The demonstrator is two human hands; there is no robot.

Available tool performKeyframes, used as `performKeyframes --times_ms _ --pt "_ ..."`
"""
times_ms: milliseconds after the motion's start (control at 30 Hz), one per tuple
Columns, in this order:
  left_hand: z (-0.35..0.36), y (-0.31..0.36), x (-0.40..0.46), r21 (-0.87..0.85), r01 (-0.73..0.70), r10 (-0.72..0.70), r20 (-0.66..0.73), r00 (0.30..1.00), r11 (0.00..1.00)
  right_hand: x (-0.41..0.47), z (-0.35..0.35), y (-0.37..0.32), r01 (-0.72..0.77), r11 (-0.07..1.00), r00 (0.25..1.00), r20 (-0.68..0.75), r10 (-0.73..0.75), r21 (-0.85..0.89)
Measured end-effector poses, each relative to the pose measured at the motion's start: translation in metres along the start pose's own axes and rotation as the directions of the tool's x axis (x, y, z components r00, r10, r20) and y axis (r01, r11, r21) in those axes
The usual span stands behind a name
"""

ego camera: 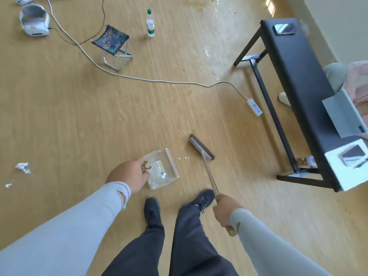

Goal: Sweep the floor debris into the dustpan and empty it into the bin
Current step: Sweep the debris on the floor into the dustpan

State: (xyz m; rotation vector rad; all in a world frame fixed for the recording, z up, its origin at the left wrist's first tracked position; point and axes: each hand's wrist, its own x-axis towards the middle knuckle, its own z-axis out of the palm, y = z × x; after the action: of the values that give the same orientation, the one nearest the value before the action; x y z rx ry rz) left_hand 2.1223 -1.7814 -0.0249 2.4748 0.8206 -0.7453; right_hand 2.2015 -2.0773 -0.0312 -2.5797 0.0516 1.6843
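Note:
A clear dustpan (pixel 162 162) rests on the wooden floor with scraps of paper inside it. My left hand (pixel 128 176) grips its handle at the pan's left side. My right hand (pixel 225 211) is closed around the wooden handle of a broom, whose dark-bristled head (pixel 201 147) sits on the floor just right of the pan's open lip. A few small white crumbs (pixel 184 158) lie between the lip and the bristles. More crumpled paper (pixel 23 167) and a small scrap (pixel 8 185) lie far to the left. No bin is in view.
A white cable (pixel 139 77) crosses the floor to a power strip (pixel 254 106). A folding stool (pixel 113 46) and a water bottle (pixel 150 23) stand beyond. A black bench (pixel 294 80) holding a phone and boxes is at the right. My feet (pixel 152 212) are below the pan.

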Motion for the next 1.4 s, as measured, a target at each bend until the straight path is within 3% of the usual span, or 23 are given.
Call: performKeyframes --times_ms 100,200,300,367,567,667,800,933,1067,1200,1400 --pt "0.000 -0.007 0.002 -0.014 0.005 -0.005 -0.021 1.000 1.000 -0.019 0.021 -0.006 0.024 0.999 0.996 0.091 -0.022 -0.023" --pt "0.001 -0.009 0.004 -0.023 -0.004 0.003 -0.028 1.000 1.000 -0.044 -0.001 0.003 0.036 0.999 0.983 0.178 -0.038 0.009" --pt "0.002 -0.011 0.003 -0.038 -0.009 0.008 -0.026 1.000 0.999 -0.068 -0.042 0.023 -0.110 0.949 0.970 0.239 0.038 0.297" --pt "0.004 -0.013 0.002 -0.043 -0.016 0.014 -0.029 0.999 0.999 -0.082 -0.056 0.031 -0.136 0.919 0.973 0.226 0.053 0.371" --pt "0.007 -0.013 0.001 -0.020 -0.026 0.025 -0.050 0.998 0.999 -0.055 -0.031 0.004 -0.042 0.990 0.999 -0.028 0.046 0.134" --pt "0.009 -0.015 0.002 -0.037 -0.030 0.028 -0.045 0.999 0.999 -0.029 -0.006 -0.023 -0.048 0.997 0.999 0.011 0.048 0.059" --pt "0.011 -0.018 0.004 -0.050 -0.039 0.037 -0.052 0.998 0.998 -0.035 0.012 -0.041 0.057 0.998 0.988 0.146 -0.056 -0.008" --pt "0.009 -0.019 0.004 -0.058 -0.044 0.040 -0.063 0.997 0.997 -0.070 -0.035 -0.011 -0.084 0.923 0.967 0.252 -0.014 0.376" --pt "0.009 -0.022 0.004 -0.062 -0.051 0.047 -0.056 0.997 0.997 -0.095 -0.070 0.019 -0.110 0.857 0.979 0.205 0.005 0.503" --pt "0.010 -0.024 0.004 -0.052 -0.056 0.053 -0.064 0.997 0.997 -0.078 -0.071 0.029 -0.086 0.902 0.996 0.042 0.075 0.424" --pt "0.012 -0.022 0.007 -0.053 -0.058 0.055 -0.069 0.996 0.997 -0.013 -0.018 0.001 -0.147 0.987 0.989 0.013 0.147 0.068"
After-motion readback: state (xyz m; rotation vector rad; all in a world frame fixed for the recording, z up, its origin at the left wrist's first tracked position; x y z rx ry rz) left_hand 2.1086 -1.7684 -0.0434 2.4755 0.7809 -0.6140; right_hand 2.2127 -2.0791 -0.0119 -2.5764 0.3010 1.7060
